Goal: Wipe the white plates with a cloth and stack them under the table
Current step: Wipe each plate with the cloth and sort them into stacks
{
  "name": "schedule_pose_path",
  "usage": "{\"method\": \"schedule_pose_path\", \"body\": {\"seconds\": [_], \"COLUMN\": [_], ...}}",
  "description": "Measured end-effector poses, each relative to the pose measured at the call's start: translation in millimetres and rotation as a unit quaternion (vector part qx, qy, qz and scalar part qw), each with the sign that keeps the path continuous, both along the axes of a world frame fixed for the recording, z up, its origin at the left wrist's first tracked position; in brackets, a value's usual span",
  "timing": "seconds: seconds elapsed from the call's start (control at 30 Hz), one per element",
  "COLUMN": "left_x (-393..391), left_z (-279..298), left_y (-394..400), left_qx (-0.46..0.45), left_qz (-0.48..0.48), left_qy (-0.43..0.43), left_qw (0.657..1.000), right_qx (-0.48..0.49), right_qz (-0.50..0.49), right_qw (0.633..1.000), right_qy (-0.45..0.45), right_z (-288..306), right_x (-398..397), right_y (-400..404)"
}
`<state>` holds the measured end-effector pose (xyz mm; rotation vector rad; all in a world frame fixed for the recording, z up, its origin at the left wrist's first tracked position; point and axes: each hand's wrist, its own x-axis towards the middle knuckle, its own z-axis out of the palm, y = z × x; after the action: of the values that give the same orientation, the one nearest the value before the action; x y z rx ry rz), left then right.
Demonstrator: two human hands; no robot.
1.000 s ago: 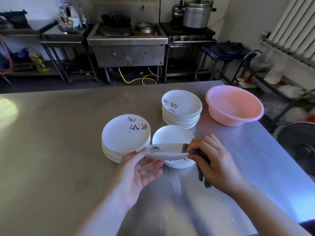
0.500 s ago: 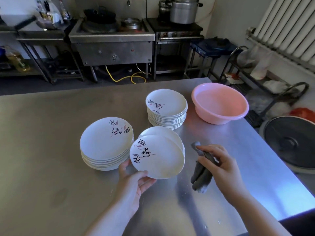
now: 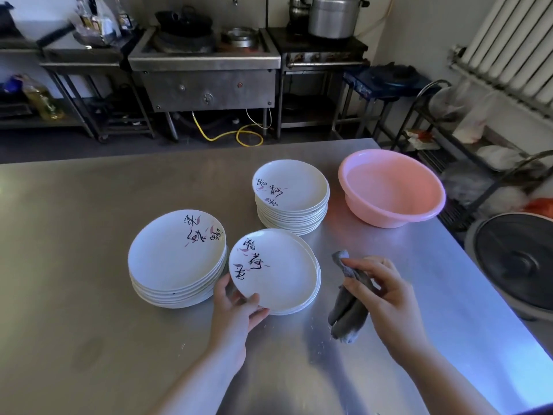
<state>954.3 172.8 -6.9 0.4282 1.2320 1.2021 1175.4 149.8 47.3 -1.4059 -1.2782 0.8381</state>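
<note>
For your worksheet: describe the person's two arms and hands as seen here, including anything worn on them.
Both forearms are bare up to the frame edge, with no sleeves in view. The left hand and right hand wear no gloves, and no rings, watch or bracelet can be seen.

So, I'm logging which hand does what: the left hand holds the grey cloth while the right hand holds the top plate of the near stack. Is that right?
Not quite: the hands are swapped. In the head view the right hand holds the grey cloth, while the left hand holds the top plate of the near stack.
</note>
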Motion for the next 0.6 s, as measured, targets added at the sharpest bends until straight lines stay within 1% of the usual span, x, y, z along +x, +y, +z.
{"method": "schedule_pose_path", "body": {"seconds": [0.1, 0.17, 0.2, 0.37, 0.4, 0.47, 0.5, 0.53, 0.6], "left_x": [-6, -11, -12, -14, -15, -15, -12, -6, 10], "left_z": [-6, -12, -15, -25, -26, -25, -20, -13, 3], "left_y": [5, 8, 9, 10, 9, 6, 6, 10, 32], "left_qx": [0.032, 0.058, 0.068, 0.073, 0.081, 0.111, 0.128, 0.148, 0.175], "left_qz": [-0.019, -0.041, -0.051, -0.088, -0.092, -0.078, -0.059, -0.051, -0.065], "left_qy": [0.105, 0.187, 0.214, 0.266, 0.301, 0.411, 0.436, 0.435, 0.417], "left_qw": [0.994, 0.980, 0.973, 0.957, 0.946, 0.901, 0.889, 0.887, 0.890], "right_qx": [-0.005, -0.010, -0.013, -0.019, -0.018, -0.017, -0.016, -0.013, -0.006], "right_qz": [0.012, 0.018, 0.020, 0.027, 0.027, 0.026, 0.022, 0.017, 0.006], "right_qw": [1.000, 1.000, 1.000, 0.999, 0.999, 0.999, 0.999, 1.000, 1.000], "right_qy": [0.005, 0.009, 0.011, 0.021, 0.018, 0.018, 0.019, 0.017, 0.014], "right_z": [-2, -4, -5, -11, -11, -9, -7, -5, 0], "right_x": [-1, -3, -4, -7, -7, -5, -3, -1, 1], "right_y": [4, 6, 7, 10, 11, 14, 16, 18, 26]}}
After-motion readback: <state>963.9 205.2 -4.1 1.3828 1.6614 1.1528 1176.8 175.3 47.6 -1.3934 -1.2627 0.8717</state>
